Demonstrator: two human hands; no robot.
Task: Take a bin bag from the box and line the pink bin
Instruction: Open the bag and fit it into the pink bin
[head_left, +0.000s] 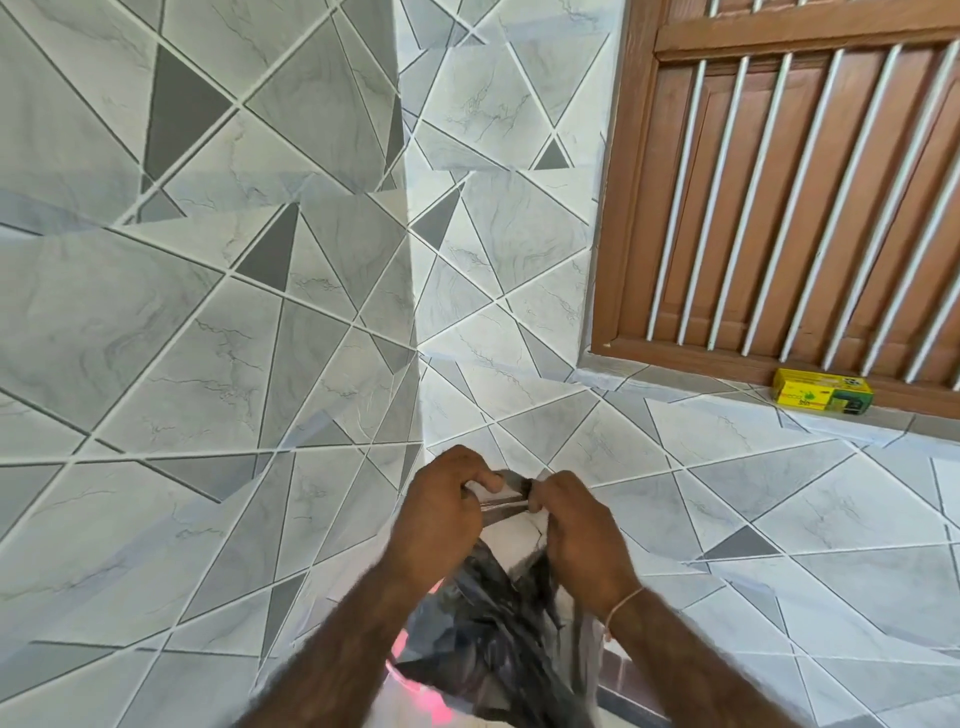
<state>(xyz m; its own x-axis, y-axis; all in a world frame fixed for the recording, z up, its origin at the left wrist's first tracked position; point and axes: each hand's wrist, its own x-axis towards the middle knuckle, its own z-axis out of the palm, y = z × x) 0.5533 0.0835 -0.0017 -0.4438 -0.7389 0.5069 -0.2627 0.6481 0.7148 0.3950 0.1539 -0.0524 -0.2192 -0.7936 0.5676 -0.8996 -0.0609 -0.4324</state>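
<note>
Both hands meet low in the middle of the head view and pinch the top edge of a thin black bin bag (498, 629). My left hand (441, 506) grips the edge from the left, my right hand (576, 525) from the right, a thumb's width apart. The bag hangs down crumpled between my forearms. Below it a small part of the pink bin (410, 680) shows, mostly hidden by the bag and my left arm. The yellow-green bag box (821, 398) lies on the ledge under the window at the right.
Grey geometric tiles cover the walls, which meet in a corner (415, 312) just ahead. A brown wooden window (779, 182) with white bars fills the upper right. A tiled ledge (701, 410) runs below it.
</note>
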